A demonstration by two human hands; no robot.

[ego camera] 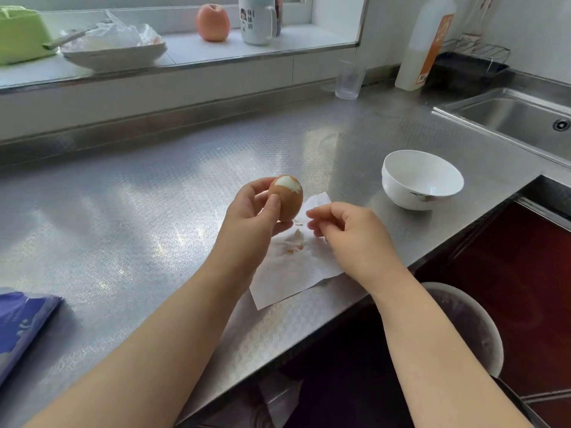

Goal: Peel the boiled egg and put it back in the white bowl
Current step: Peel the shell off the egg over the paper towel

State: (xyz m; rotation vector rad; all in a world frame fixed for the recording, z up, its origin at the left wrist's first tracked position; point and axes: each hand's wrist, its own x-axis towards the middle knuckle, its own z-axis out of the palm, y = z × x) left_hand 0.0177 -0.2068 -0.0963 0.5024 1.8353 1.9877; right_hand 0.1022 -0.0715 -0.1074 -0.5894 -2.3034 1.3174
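The left hand (258,211) grasps the egg (286,197) upright above the surface (139,211), thumb on its near side and fingers curled round the far side. The brown shell is gone from a patch at the top, where the white shows; the rest of the shell is on. The right hand (346,230) hovers just beside the egg, low over the paper towel (290,273), its fingertips drawn together; whether they pinch a bit of shell I cannot tell. A few small shell pieces (296,248) lie on the paper towel, which is spread flat at the surface's near edge, under both hands.

The white bowl (421,179) stands on the surface to the right of the hands, apart from the paper towel and near the sink (509,118), which is set in the far right corner. A clear glass (349,78) and a tall white bottle (423,44) stand along the far edge. On the ledge behind are a mug (258,20), an apple (213,23), a shallow dish (114,54) holding a plastic bag, and a green box (21,34). A blue packet (21,325) lies at the surface's near left edge.
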